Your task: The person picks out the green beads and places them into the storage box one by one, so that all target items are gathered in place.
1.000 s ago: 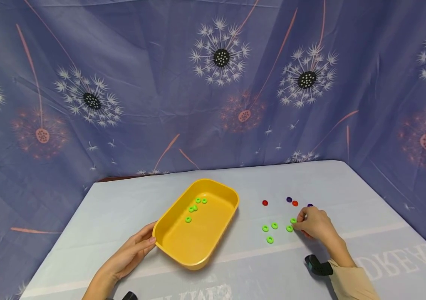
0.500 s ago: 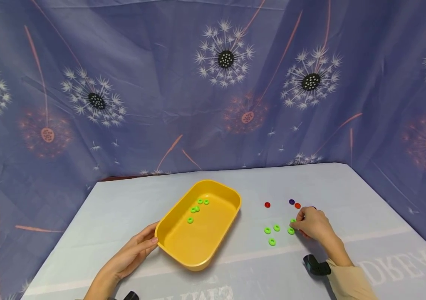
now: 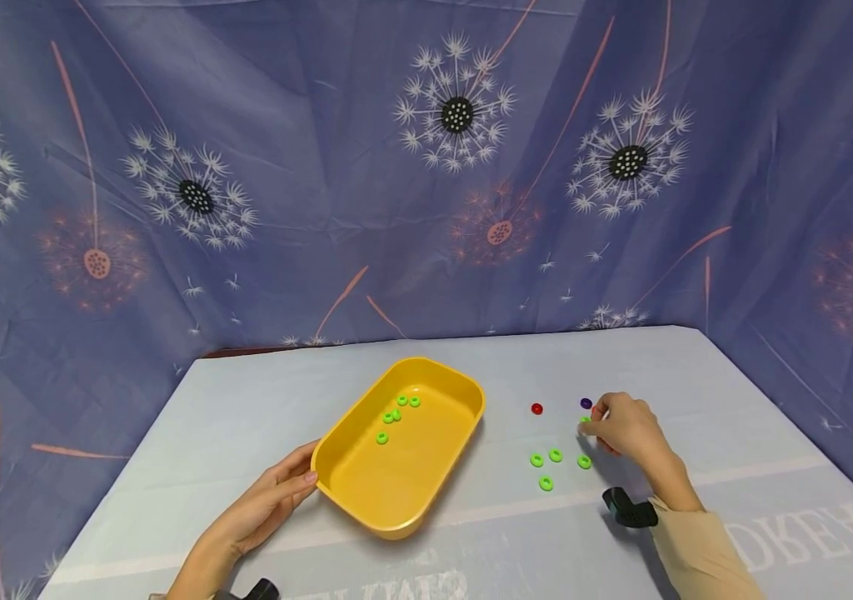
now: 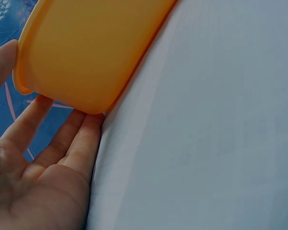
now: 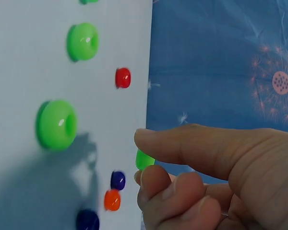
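Note:
My right hand (image 3: 625, 427) pinches a green ring-shaped bead (image 5: 145, 159) between thumb and fingers, raised off the white tabletop. Several green beads (image 3: 556, 455) lie on the table to the left of this hand. Past its fingertips lie a red bead (image 3: 537, 409) and a dark purple bead (image 3: 586, 403); the right wrist view also shows an orange bead (image 5: 112, 200). With the thumb at the rim and fingers against the outer wall, my left hand (image 3: 269, 504) holds the near left corner of a yellow tray (image 3: 396, 483). Several green beads (image 3: 382, 438) sit inside the tray.
A white cloth with faint lettering covers the table (image 3: 501, 542). Behind it hangs a blue curtain (image 3: 321, 208) with a dandelion print, which also borders both sides. Each wrist wears a black camera strap (image 3: 629, 508).
My right hand has lifted a green bead off the table and moved slightly away from me. The left hand still holds the tray. The head view has shifted a little.

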`<state>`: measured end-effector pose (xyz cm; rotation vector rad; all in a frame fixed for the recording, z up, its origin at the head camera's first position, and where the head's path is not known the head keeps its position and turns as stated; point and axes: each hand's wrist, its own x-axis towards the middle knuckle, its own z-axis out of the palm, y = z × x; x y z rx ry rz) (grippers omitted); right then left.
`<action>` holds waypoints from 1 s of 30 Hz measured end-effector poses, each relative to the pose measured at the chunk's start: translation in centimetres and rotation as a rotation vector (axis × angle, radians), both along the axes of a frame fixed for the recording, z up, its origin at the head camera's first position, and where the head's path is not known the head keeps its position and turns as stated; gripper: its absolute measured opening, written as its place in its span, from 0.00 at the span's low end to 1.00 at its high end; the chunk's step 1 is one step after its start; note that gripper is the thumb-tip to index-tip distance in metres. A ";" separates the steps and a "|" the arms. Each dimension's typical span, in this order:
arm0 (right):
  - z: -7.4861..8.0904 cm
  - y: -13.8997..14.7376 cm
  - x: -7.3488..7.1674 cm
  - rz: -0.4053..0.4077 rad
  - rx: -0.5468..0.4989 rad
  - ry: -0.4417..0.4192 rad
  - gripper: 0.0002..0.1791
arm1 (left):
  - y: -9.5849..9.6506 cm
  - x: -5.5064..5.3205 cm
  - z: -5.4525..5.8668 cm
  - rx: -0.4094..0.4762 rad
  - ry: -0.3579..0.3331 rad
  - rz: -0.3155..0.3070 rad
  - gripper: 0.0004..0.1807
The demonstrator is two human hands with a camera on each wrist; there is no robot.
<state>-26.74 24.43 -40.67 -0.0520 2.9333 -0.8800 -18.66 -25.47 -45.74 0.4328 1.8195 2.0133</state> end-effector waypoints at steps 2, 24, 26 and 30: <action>0.3 -0.5 -0.1 0.012 0.000 0.005 0.12 | 0.0 0.0 0.0 -0.006 -0.001 0.005 0.32; 5.0 -11.5 -3.2 0.116 -0.059 0.019 0.12 | 0.0 0.0 -0.1 -0.011 0.007 0.004 0.32; 5.4 -13.2 -3.3 0.140 -0.056 0.036 0.12 | -0.1 0.1 -0.1 -0.011 0.007 0.007 0.32; 5.9 -16.4 -3.5 0.171 -0.046 0.070 0.11 | -0.1 0.0 -0.1 -0.012 0.012 0.006 0.31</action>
